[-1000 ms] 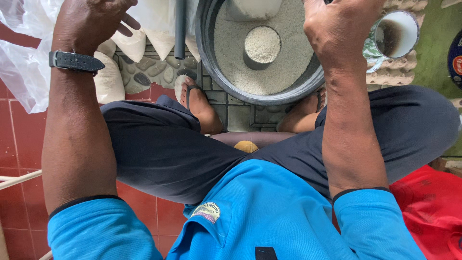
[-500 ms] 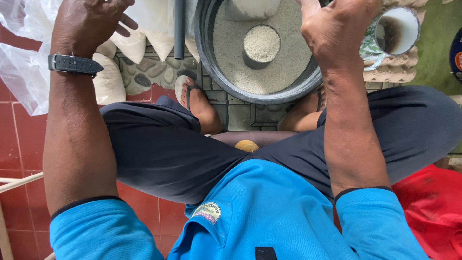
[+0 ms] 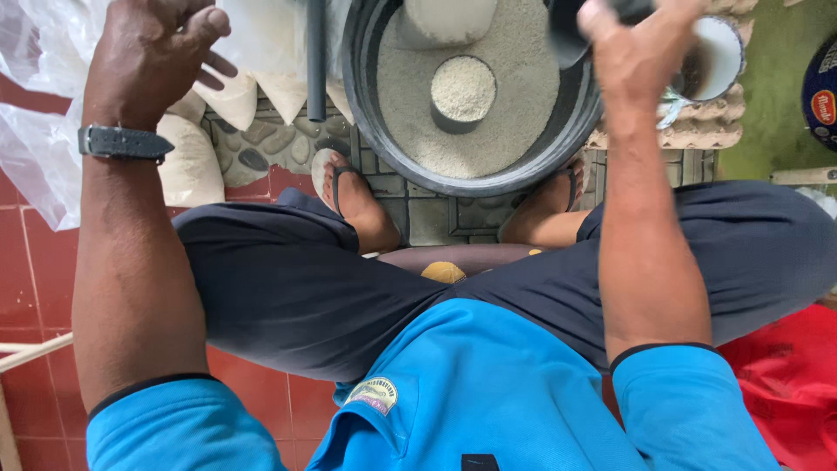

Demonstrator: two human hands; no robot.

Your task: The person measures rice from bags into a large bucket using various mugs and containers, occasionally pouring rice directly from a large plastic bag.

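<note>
Grey grainy stuff fills the big round tub (image 3: 523,166), which sits right between the person's sandalled feet so both arms reach it easily. Count: one tub, two small containers standing in the grain, one heaped full (image 3: 463,94) and one at the far rim (image 3: 445,19). Right hand (image 3: 641,57) is up over the tub's edge gripping a dark scoop-like thing (image 3: 567,39), blurry though. Left hand (image 3: 157,52), with one wristwatch (image 3: 122,142), hangs loosely curled and holds nothing, just above the filled white bags (image 3: 235,92).
</note>
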